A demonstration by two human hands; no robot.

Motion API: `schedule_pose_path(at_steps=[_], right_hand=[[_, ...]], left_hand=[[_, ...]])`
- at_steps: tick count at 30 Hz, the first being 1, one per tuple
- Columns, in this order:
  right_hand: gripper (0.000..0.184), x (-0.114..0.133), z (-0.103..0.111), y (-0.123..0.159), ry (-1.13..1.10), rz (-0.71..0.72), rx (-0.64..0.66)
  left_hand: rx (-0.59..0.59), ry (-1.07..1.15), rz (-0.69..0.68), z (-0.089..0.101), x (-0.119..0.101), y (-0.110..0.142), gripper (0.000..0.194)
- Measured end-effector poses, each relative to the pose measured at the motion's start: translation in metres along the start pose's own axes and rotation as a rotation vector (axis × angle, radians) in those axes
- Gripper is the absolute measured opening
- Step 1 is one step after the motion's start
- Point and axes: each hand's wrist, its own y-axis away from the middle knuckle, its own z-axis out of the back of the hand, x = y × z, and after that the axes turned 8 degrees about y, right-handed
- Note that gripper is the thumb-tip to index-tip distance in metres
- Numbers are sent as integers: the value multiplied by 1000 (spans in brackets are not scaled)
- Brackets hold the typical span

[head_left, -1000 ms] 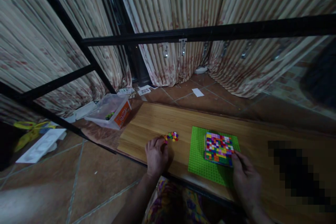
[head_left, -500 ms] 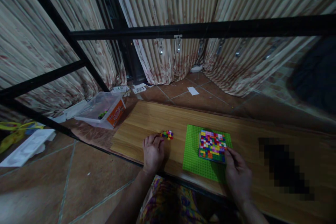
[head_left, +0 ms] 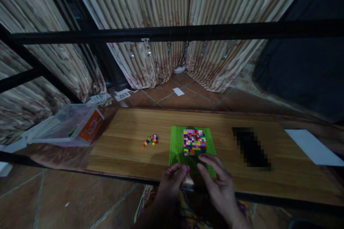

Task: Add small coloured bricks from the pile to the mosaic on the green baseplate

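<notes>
A green baseplate (head_left: 176, 146) lies on a wooden board (head_left: 129, 132), with a square patch of many-coloured small bricks (head_left: 194, 141) built on it. A little heap of loose coloured bricks (head_left: 150, 140) lies on the board to the left of the plate. My left hand (head_left: 173, 179) is at the plate's near edge, fingers curled in a pinch on a tiny pink piece (head_left: 187, 168). My right hand (head_left: 219, 186) is beside it at the plate's near right corner, fingers stretched toward the left hand and the coloured patch.
A clear plastic box with an orange label (head_left: 77, 125) sits on the floor at the left. A white sheet (head_left: 311, 146) lies at the board's right end. A black metal bar (head_left: 188, 32) crosses the view above; striped curtains hang behind. Scraps of paper lie on the tiled floor.
My left hand has left the heap of loose bricks and come right to the plate's near edge, pinching a pink piece. The view has swung, so the board now sits square and central.
</notes>
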Motion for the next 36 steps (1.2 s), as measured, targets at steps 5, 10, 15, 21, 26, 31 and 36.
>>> schedule_pose_path(at_steps=[5,10,15,21,26,31,36], right_hand=[[18,6,0,16,-8,7,79],[17,3,6,17,9,45,108],[18,2,12,20,28,53,91],[14,-7,16,4,-15,-78,3],[20,-26,15,-31,-95,-247,-158],[25,-37,7,-52,-178,-344,-134],[29,-40,1,-55,-121,-323,-100]], left_hand=[[67,104,119,-14,13,-3,52],[80,74,110,-22,15,-1,48],[101,-6,75,-32,7,3,44],[79,-155,-58,-32,-4,-3,38],[-33,-427,-328,-7,-15,-21,26],[-72,-701,-605,26,-10,-40,20],[-46,-877,-738,39,1,-47,18]])
